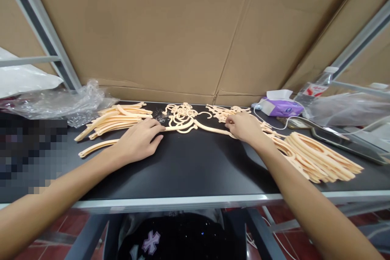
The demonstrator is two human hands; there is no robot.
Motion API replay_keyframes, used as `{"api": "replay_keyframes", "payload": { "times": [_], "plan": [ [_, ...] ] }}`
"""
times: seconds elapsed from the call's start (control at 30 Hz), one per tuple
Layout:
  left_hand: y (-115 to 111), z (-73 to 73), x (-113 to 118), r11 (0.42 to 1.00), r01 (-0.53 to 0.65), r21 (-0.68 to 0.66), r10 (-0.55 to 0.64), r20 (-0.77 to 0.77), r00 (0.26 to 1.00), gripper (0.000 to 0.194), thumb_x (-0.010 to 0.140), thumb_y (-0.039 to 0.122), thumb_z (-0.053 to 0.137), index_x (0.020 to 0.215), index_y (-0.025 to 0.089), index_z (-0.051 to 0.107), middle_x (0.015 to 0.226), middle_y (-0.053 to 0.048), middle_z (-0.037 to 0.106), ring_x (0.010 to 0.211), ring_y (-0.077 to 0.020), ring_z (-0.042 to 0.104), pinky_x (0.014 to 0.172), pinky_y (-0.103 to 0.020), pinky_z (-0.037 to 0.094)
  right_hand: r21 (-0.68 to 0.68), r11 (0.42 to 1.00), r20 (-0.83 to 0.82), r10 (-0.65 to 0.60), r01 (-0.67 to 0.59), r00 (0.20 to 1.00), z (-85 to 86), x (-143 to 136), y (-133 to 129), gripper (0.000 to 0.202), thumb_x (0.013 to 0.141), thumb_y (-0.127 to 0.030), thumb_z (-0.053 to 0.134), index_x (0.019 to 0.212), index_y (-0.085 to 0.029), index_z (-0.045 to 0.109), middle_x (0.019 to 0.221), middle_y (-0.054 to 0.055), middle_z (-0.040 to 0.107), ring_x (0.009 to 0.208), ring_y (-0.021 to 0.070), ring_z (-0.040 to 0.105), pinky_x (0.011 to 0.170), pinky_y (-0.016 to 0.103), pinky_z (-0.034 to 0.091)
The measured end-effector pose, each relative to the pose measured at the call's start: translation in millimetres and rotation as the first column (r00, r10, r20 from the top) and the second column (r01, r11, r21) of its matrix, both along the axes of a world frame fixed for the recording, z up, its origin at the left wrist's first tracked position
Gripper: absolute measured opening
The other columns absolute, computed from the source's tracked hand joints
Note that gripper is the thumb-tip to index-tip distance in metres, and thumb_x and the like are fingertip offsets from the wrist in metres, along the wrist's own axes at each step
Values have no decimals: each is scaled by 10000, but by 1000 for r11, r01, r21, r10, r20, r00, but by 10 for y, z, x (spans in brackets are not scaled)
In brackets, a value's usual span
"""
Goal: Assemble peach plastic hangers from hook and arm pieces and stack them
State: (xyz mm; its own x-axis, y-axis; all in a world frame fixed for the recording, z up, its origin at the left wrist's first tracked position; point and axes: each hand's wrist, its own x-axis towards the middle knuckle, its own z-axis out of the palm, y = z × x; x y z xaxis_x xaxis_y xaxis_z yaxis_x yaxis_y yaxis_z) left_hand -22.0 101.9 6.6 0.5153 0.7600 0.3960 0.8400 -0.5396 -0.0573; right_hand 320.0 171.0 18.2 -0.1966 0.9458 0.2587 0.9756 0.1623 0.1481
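A cream plastic clothes hanger [213, 130] lies across the middle of the black tabletop, its hook pointing toward the back wall. My left hand [140, 139] is on its left arm, fingers over the tip and thumb below. At the opposite end, my right hand [246, 128] has its curled fingers on the right arm's tip, which they partly hide. Just behind the hanger sits a heap of loose hooks and curved pieces [183, 113]. Left of my left hand are a pile of curved hanger arms [114, 120] and one separate arm [97, 147].
Stacked hangers [319, 158] lie to the right, with small cream parts [225, 111] behind my right hand. A purple tissue pack [283, 107], a white cable, a plastic bottle [317, 85] and a tablet-like device [347, 144] stand farther right. Clear plastic wrap [70, 103] is at left; cardboard [167, 36] rises behind.
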Motion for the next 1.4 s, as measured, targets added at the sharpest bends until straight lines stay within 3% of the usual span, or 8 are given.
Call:
{"api": "replay_keyframes", "payload": {
  "times": [0.33,0.5,0.6,0.8,0.9,1.1,1.27,1.4],
  "plan": [
    [-13,4,-5,1000,13,0,-13,22,1000,318,957,268,439,1118,152,687,1102,-115,668,1041,-267,610,942,-417,505,236,970,-175,97,-53,980,137,-52,-118,336,972,-264,364,999,-157,682,1030,144,704,1004,295,558,865,402,384],
    [-7,-9,-10,999,34,15,-35,46,998,308,957,261,443,1104,147,689,1075,-118,667,1018,-272,613,922,-431,514,530,841,-352,332,-105,875,146,-75,-127,245,939,-277,445,899,-178,665,935,122,702,928,270,583,849,409,421],
    [-7,-14,-4,998,50,46,-53,79,995,301,959,258,449,1105,138,683,1077,-124,666,1024,-279,610,923,-445,515,603,794,-511,463,-83,724,192,-148,-167,193,916,-299,510,874,-186,661,884,85,701,843,223,613,806,377,458],
    [-66,34,55,982,76,171,-107,184,977,327,988,323,454,1177,123,632,1114,-135,668,1052,-269,606,948,-429,499,463,861,-815,507,-211,282,355,-558,-393,165,885,-329,614,869,-170,658,732,13,661,675,141,609,676,298,492],
    [-107,65,80,971,89,223,-148,261,954,369,990,380,479,1219,114,591,1127,-136,669,1045,-256,620,942,-398,493,384,832,-893,445,-401,71,360,-861,-473,179,878,-343,632,865,-164,645,721,2,648,645,119,605,653,280,504],
    [-129,87,100,980,69,188,-150,455,878,307,1001,360,449,1166,136,578,981,-75,695,861,-179,647,816,-293,494,266,722,-964,197,-639,-178,264,-1408,-483,255,835,-419,681,874,-178,608,765,-5,654,664,114,634,667,284,545],
    [-103,96,101,997,44,63,-72,558,827,233,994,295,408,986,177,609,804,-2,666,661,-125,576,666,-244,443,236,691,-972,180,-684,-154,153,-1553,-411,191,866,-370,626,866,-182,596,767,-5,653,677,118,640,682,281,539],
    [-71,93,71,1000,3,4,-4,534,846,231,970,285,423,970,180,630,830,-7,677,690,-139,579,686,-257,438,235,732,-920,380,-640,98,88,-1480,-316,146,914,-298,550,861,-187,629,803,2,659,707,124,608,673,273,485]
  ]
}}
